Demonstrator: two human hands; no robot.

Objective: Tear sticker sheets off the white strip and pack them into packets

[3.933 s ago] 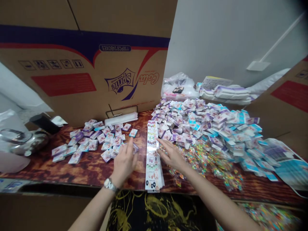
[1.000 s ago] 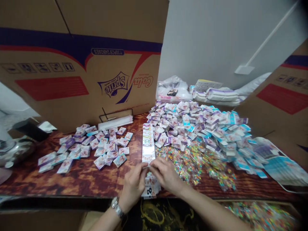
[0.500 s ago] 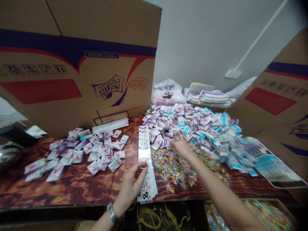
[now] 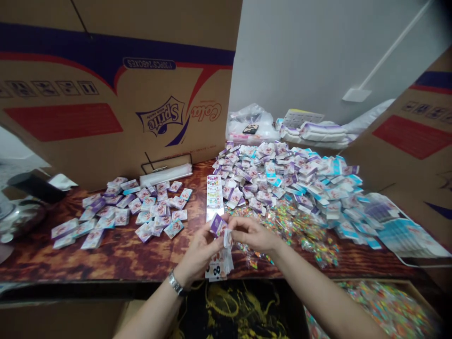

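Observation:
A small purple and white cardboard box (image 4: 217, 225) is up over the table between my hands. My left hand (image 4: 200, 250), with a metal watch on its wrist, grips the box between thumb and fingers. Closed fingers of my right hand (image 4: 254, 234) pinch the box's right end, where white flaps show; whether they hold anything else is hidden. Beneath both hands lies a stack of long printed sticker strips (image 4: 213, 190). Clear packets of colourful candy (image 4: 293, 219) are spread to the right of the strips. Behind them rises a heap of similar small boxes (image 4: 278, 165).
Several closed small boxes (image 4: 160, 209) lie on the left of the table (image 4: 141, 263). A large brown carton (image 4: 116, 155) stands behind them, another carton (image 4: 413, 136) at right. Flat box blanks (image 4: 406, 235) lie far right. An open box of candy packets (image 4: 384, 306) sits below the table edge.
My right hand has come back from the heap toward my left hand with a small box. My left hand, empty before, now grips that box. The view has shifted slightly.

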